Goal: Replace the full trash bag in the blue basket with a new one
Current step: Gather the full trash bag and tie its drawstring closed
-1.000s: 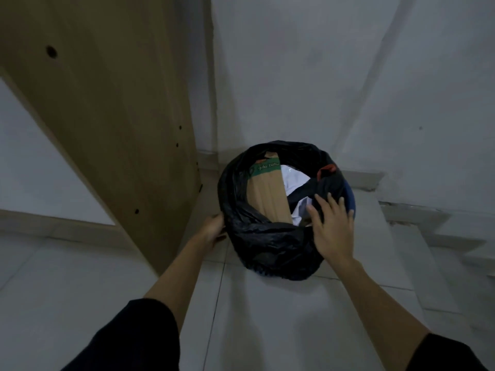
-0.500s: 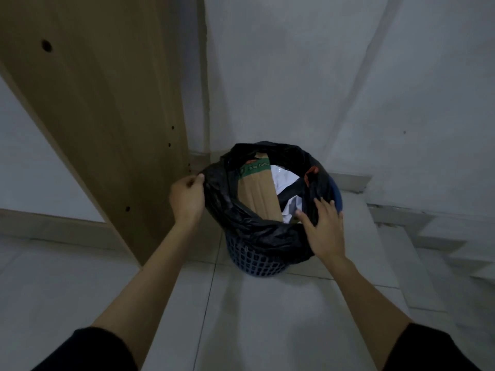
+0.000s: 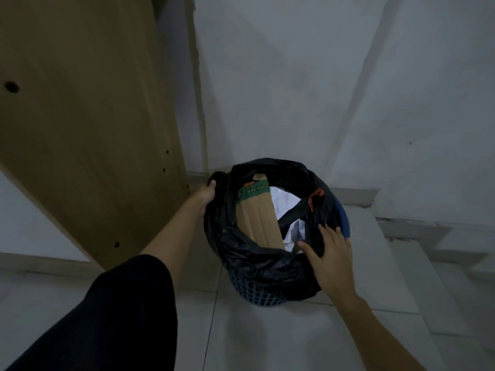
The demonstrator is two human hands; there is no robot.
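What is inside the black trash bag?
Inside the black trash bag: a brown paper package with a green band, white paper, something red. Anything beneath is covered.

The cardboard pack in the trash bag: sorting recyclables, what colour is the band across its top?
Green, with pale lettering, on the brown cardboard pack; the head view shows it.

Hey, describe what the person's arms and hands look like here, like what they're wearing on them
Both hands are bare: no gloves, rings, watch or wristbands show on the left hand or the right hand. The forearms are uncovered too. The left arm has a black sleeve ending around the elbow. On the right arm no sleeve shows in the frame. No markings are visible in the dim light.
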